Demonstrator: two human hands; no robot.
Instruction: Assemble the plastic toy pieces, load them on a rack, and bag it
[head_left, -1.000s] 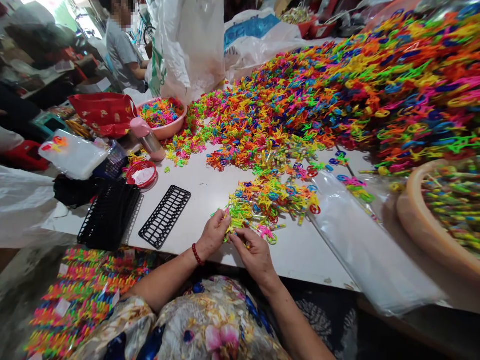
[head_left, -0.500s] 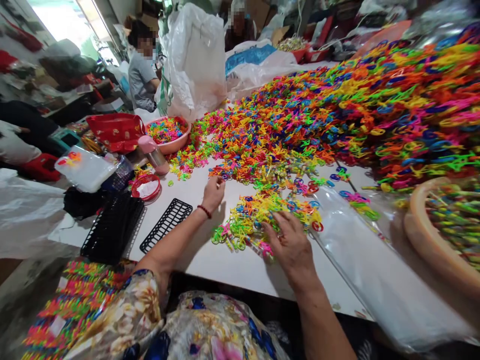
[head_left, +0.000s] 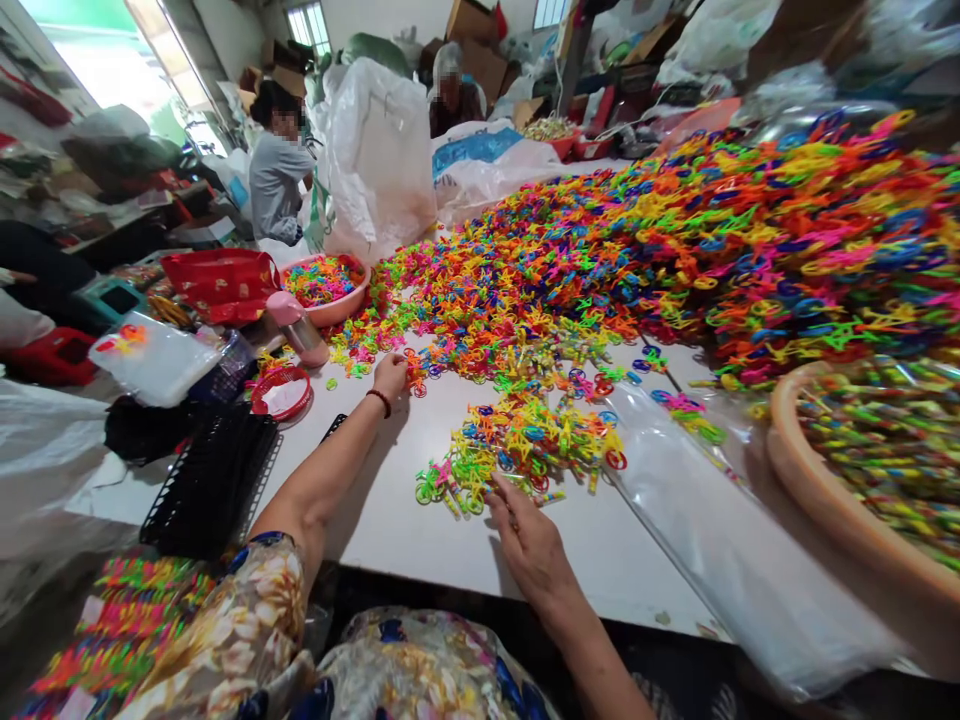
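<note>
My left hand (head_left: 391, 377), a red bead bracelet on its wrist, reaches to the near edge of the large heap of colourful plastic toy pieces (head_left: 517, 270). Its fingers are curled, and whatever they hold is hidden. Close to me, my right hand (head_left: 531, 540) is at the front of a smaller pile of mostly yellow and green pieces with wheel-like rings and clear tubes (head_left: 532, 435). The thumb and fingers there are drawn together; I cannot make out what is between them. A black plastic grid (head_left: 335, 427) is mostly hidden behind my left forearm.
Stacked black grids (head_left: 214, 490) and a red basket (head_left: 283, 395) are at the left, near a pink-lidded bottle (head_left: 298, 330). Clear plastic bags (head_left: 720, 520) and a large orange tub (head_left: 784, 440) lie right. Two people (head_left: 277, 175) sit beyond the table.
My hands were together at the small pile, then parted. The left moved forward and leftward to the large heap; the right moved over the small pile, then back to its near edge. The view tilted up.
</note>
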